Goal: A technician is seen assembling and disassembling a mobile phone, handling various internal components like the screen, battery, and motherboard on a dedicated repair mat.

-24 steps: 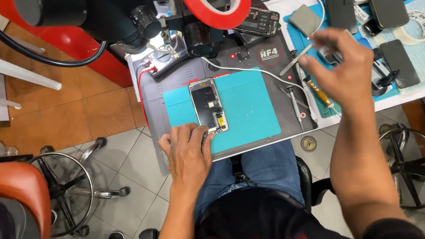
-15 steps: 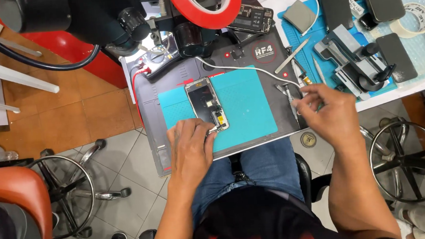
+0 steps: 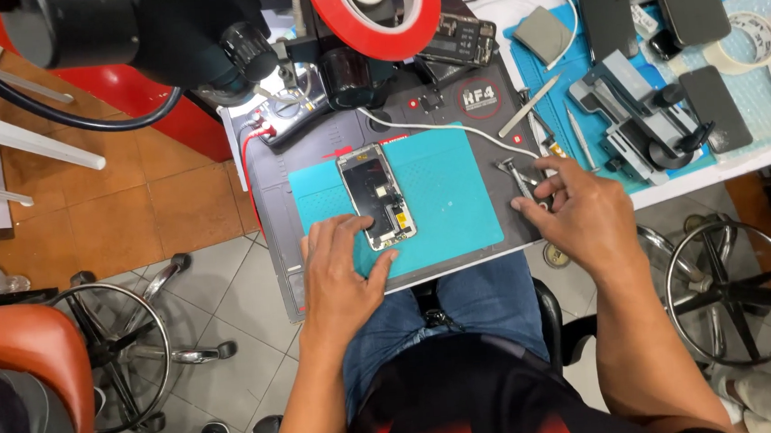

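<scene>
An opened phone (image 3: 376, 196) with its insides showing lies on a teal mat (image 3: 456, 199) on the grey work pad (image 3: 271, 206). My left hand (image 3: 343, 277) rests on the mat, its fingertips touching the phone's lower end and side. My right hand (image 3: 576, 214) is at the pad's right edge with fingers spread over a pair of metal tweezers (image 3: 517, 180) and small tools; its fingertips touch them, but I cannot tell if it grips any.
A microscope head with a red ring (image 3: 371, 8) hangs over the pad's back. A blue mat (image 3: 573, 80) to the right holds tools, a clamp (image 3: 634, 121), phones (image 3: 692, 2) and tape (image 3: 747, 38). Stools (image 3: 125, 339) stand on either side of my knees.
My right hand came down from the blue mat at the right to the pad's right edge, settling over the tweezers. My left hand stayed on the phone.
</scene>
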